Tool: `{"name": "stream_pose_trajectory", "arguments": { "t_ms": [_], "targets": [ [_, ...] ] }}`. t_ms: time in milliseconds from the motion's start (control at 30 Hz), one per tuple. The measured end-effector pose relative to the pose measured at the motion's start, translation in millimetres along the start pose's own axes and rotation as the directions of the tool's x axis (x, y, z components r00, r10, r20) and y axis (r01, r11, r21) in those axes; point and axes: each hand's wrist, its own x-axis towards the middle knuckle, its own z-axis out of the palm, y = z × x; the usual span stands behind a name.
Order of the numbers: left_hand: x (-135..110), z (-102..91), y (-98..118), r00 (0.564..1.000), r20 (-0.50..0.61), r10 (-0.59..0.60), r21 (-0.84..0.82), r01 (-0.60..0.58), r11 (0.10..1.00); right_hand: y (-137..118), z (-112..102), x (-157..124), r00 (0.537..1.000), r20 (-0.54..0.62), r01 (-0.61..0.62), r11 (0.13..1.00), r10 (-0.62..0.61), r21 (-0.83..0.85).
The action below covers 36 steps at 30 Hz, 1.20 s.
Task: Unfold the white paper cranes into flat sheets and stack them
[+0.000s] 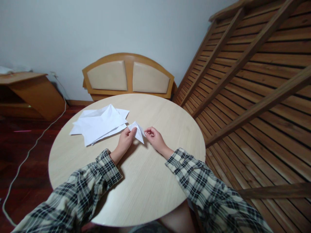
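Paper [139,134], one, folded, over table [150,184], just right of sheets [102,124], gripped by left hand [125,139], edge pinched by right hand [155,139], could crease askew or tear if pulled unevenly.

Left hand [125,139] grips a small folded paper [140,136], thumb on top. Right hand [155,139] has its fingertips drawn together at the paper's right edge. Both arms wear checked sleeves [84,184]. Loose white sheets [102,124] overlap on the round table [155,184], left of the hands. Beyond stands a padded headboard [130,77]; a slatted wooden panel [243,97] leans at right. A pale cable [36,142] crosses the dark red floor [26,194] at left.
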Motion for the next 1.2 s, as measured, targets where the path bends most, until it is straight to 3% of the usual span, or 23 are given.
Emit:
{"name": "stream_pose_trajectory", "arguments": {
  "t_ms": [200, 367, 600, 867, 1067, 1200],
  "targets": [
    [-2.3, -0.3, 4.3, 0.999, 0.047, 0.011, 0.036, -0.012, 0.999, -11.8, -3.1, -4.0, 0.975, -0.095, 0.179, 0.961, -0.203, -0.212],
    [-5.6, 0.6, 5.9, 0.995, 0.093, 0.037, 0.111, -0.047, 0.993, -18.1, -2.6, -7.3, 0.953, -0.06, 0.269, 0.923, -0.296, -0.276],
    [-7.5, 1.2, 5.9, 0.991, 0.128, 0.047, 0.173, -0.069, 0.982, -13.8, -3.6, -6.4, 0.947, -0.027, 0.303, 0.919, -0.32, -0.253],
    [-4.3, 0.8, 5.4, 0.988, 0.157, 0.012, 0.011, -0.014, 1.0, -7.0, -3.1, -5.7, 0.93, 0.071, 0.367, 0.89, -0.362, -0.271],
    [-2.9, 1.4, 5.6, 0.985, 0.171, -0.002, 0.021, -0.002, 1.0, -4.6, -5.1, -3.4, 0.927, 0.001, 0.366, 0.9, -0.376, -0.235],
    [-3.8, 2.9, 5.6, 0.963, 0.268, 0.016, 0.072, -0.037, 0.997, -6.2, -4.8, -1.8, 0.944, -0.078, 0.295, 0.928, -0.319, -0.227]
  ]
}}
